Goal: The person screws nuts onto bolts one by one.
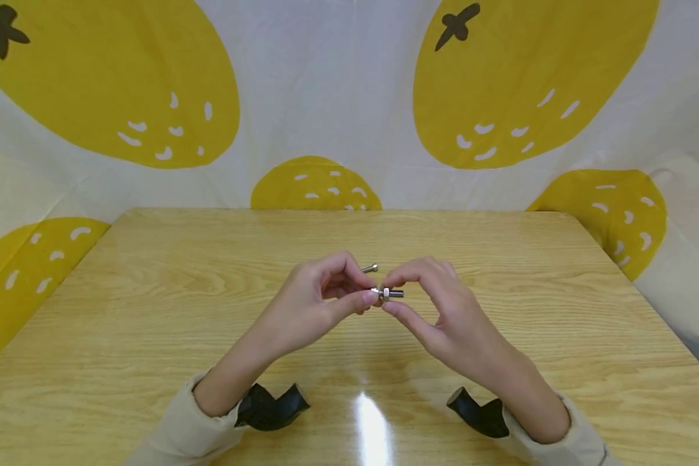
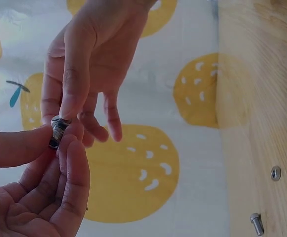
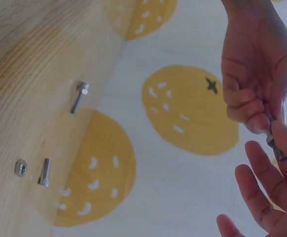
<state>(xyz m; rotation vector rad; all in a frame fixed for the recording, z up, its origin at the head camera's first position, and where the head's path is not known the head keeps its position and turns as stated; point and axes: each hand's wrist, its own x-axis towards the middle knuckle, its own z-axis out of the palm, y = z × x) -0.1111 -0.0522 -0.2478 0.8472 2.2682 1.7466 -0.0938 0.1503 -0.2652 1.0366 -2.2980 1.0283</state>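
Above the table, both hands meet around a silver bolt [image 1: 397, 294] with a hex nut [image 1: 386, 294] on its shank. My left hand [image 1: 317, 307] pinches the bolt's head end between thumb and fingers; a socket opening shows there in the left wrist view. Thumb and index finger of my right hand [image 1: 448, 314] pinch the nut, with the shank's free end pointing right. In the right wrist view, fingers partly cover the bolt [image 3: 280, 154], and the right hand's other fingers are spread loosely.
Another bolt [image 1: 371, 267] lies beyond the left hand on the wooden table [image 1: 180, 291]. The right wrist view shows a bolt [image 3: 78, 97], a shorter-looking bolt [image 3: 45, 172] and a loose nut [image 3: 20, 168] on the table. A fruit-patterned cloth [image 1: 326, 97] hangs behind.
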